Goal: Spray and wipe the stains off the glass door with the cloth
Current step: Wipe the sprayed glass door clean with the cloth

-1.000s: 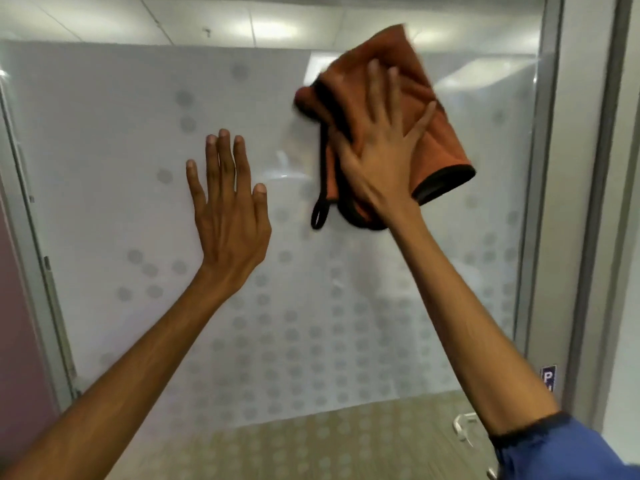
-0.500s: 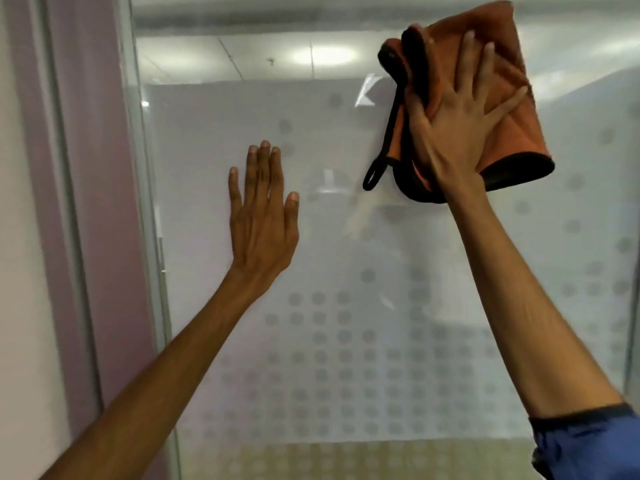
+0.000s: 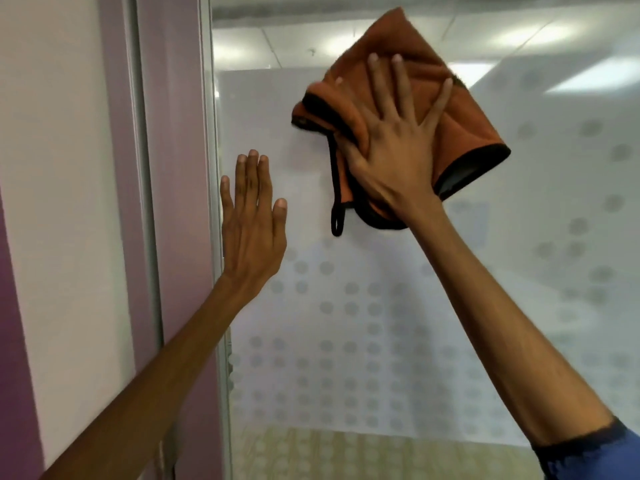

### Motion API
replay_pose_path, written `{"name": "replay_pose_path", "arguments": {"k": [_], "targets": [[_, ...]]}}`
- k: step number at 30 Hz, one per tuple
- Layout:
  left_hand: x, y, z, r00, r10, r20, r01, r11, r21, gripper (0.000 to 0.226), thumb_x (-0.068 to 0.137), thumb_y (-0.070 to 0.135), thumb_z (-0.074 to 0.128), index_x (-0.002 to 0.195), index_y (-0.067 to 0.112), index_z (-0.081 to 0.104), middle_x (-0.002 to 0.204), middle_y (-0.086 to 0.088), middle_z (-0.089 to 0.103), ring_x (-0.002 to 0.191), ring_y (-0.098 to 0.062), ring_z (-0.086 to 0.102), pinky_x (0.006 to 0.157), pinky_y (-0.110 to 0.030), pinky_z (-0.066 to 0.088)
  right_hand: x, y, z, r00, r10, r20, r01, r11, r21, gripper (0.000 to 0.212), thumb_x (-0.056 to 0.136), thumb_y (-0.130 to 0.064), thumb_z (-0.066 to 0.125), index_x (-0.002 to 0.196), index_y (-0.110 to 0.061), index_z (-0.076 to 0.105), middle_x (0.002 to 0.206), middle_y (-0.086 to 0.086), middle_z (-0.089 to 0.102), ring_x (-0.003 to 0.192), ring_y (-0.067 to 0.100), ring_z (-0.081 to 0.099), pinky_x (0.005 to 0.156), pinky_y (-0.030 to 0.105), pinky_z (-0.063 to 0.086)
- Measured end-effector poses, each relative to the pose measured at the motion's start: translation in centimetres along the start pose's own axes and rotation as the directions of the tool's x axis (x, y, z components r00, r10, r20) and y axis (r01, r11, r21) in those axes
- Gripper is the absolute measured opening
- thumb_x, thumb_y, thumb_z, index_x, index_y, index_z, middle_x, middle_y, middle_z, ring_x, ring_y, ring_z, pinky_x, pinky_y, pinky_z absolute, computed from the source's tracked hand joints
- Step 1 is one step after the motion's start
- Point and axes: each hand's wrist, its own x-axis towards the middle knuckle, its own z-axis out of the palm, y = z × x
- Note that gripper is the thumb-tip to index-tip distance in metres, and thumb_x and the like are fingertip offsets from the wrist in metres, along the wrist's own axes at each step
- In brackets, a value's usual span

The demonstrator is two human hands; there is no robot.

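An orange cloth (image 3: 464,123) with black trim and a hanging loop lies folded against the upper part of the glass door (image 3: 381,323), which is frosted with grey dots. My right hand (image 3: 394,143) presses the cloth flat to the glass with fingers spread and straight. My left hand (image 3: 251,223) rests flat on the glass near the door's left edge, fingers straight and together, holding nothing. No spray bottle is in view.
A metal door frame (image 3: 211,168) and a purple and white wall (image 3: 69,202) stand at the left. Ceiling lights show through the clear top of the glass. A patterned floor (image 3: 346,452) shows at the bottom.
The view has swung left, bringing the frame and wall in. My right hand has slid the cloth leftward across the upper glass. My left hand stays flat on the glass.
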Motion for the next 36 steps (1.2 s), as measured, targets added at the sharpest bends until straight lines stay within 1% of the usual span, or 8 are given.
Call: {"name": "replay_pose_path", "arguments": {"k": [3,7,11,17,22,28,31,36], "targets": [[-1.7,-0.8,-0.2,1.0,-0.014,-0.005,0.014,1.0,-0.008,0.057,0.106,0.024,0.027,0.157,0.004,0.012,0.166,-0.015,0.01,0.155,-0.026,0.004,0.127,-0.044,0.001,-6.4,-1.4,1.0,1.0,-0.005,-0.019,0.006,1.0,0.013,0.061,0.098,-0.06,0.033,0.156,-0.043,0.022,0.168,0.001,0.016,0.157,0.028,0.007,0.114,0.074,0.0],[-3.4,-0.9,0.0,0.998,-0.058,-0.014,0.057,0.998,-0.027,0.058,0.106,0.022,0.028,0.156,0.001,0.01,0.166,-0.016,0.008,0.155,-0.027,0.003,0.127,-0.043,0.0,-18.6,-3.8,2.2,0.998,0.046,0.042,-0.047,0.998,0.041,0.081,0.082,-0.05,0.055,0.156,-0.041,0.024,0.168,0.002,0.014,0.157,0.029,0.006,0.115,0.073,-0.004],[-4.2,-0.8,0.4,0.998,-0.056,-0.012,0.056,0.998,-0.032,0.058,0.106,0.022,0.028,0.156,0.001,0.009,0.166,-0.017,0.008,0.155,-0.029,0.003,0.126,-0.043,-0.003,-24.3,-3.4,1.9,0.992,-0.049,0.115,0.037,0.994,0.101,0.075,0.081,-0.042,0.053,0.153,-0.04,0.034,0.165,-0.005,0.023,0.156,0.023,0.014,0.116,0.071,-0.004],[-6.1,0.2,0.8,0.998,-0.069,0.014,0.069,0.998,-0.006,0.058,0.106,0.023,0.025,0.157,0.004,0.007,0.166,-0.015,0.006,0.155,-0.029,0.002,0.126,-0.048,0.002,-16.5,-0.7,0.8,0.994,0.104,0.044,-0.106,0.993,0.052,0.066,0.09,-0.045,0.048,0.153,-0.04,0.032,0.165,-0.006,0.026,0.156,0.021,0.01,0.118,0.068,-0.004],[-6.4,-1.1,0.5,0.998,-0.053,0.03,0.054,0.998,-0.034,0.057,0.106,0.023,0.025,0.157,0.005,0.008,0.167,-0.013,0.007,0.155,-0.025,0.001,0.126,-0.043,-0.003,-5.4,-0.3,0.2,0.986,0.167,-0.02,-0.167,0.986,-0.012,0.058,0.1,-0.051,0.037,0.155,-0.04,0.025,0.166,0.0,0.025,0.155,0.029,0.016,0.114,0.075,0.005],[-8.1,-4.5,-0.4,0.998,-0.031,0.049,0.032,0.999,-0.012,0.059,0.104,0.023,0.026,0.157,0.004,0.008,0.167,-0.012,0.006,0.155,-0.023,-0.001,0.126,-0.041,-0.003,4.2,-2.2,-0.5,0.97,0.241,0.018,-0.24,0.97,-0.02,0.057,0.096,-0.058,0.016,0.151,-0.05,0.028,0.166,-0.008,0.022,0.156,0.023,0.012,0.117,0.071,-0.001],[-8.6,-4.8,-0.3,0.999,-0.034,0.038,0.035,0.999,-0.024,0.059,0.104,0.023,0.025,0.157,0.004,0.009,0.166,-0.011,0.007,0.155,-0.022,0.0,0.126,-0.041,-0.001,4.6,-3.9,0.0,0.981,0.185,0.055,-0.186,0.983,0.002,0.057,0.097,-0.057,0.017,0.152,-0.049,0.028,0.166,-0.008,0.021,0.156,0.023,0.013,0.118,0.068,-0.003],[-9.1,-4.9,-0.1,0.998,-0.05,0.027,0.051,0.997,-0.052,0.057,0.103,0.022,0.024,0.157,0.004,0.013,0.166,-0.013,0.013,0.155,-0.024,0.006,0.127,-0.043,0.004,-1.4,-6.4,0.8,0.994,-0.088,0.072,0.088,0.996,-0.005,0.058,0.098,-0.052,0.028,0.155,-0.043,0.024,0.167,0.0,0.019,0.156,0.029,0.011,0.115,0.074,0.004]]}}
